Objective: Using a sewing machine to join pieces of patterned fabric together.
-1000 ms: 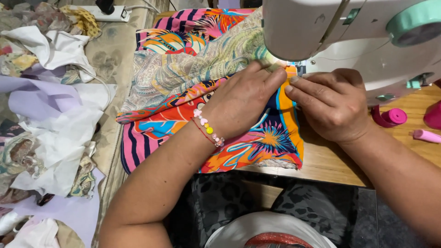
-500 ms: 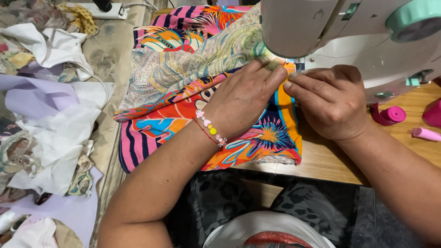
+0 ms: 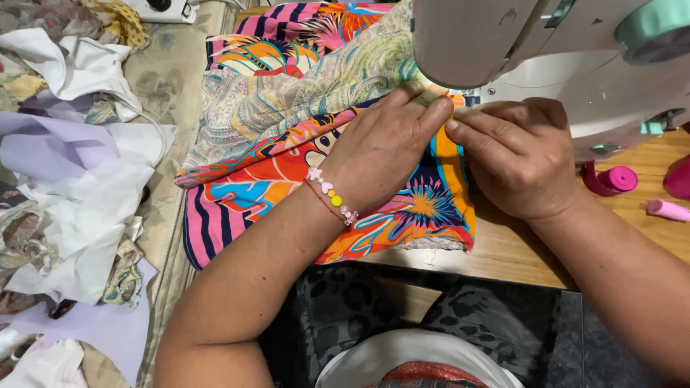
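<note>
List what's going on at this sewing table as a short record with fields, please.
Left hand: left hand lies flat on the bright fabric, fingertips by the sewing machine
Right hand: right hand presses the fabric edge beside the left
Wrist: bead bracelet on the left wrist
Fabric: colourful print, with a paisley layer on top, spread over the wooden table
Right of machine: pink spool
Left side: pile of pale scraps

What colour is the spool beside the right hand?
Pink spool, beside the right hand; head view.
</note>
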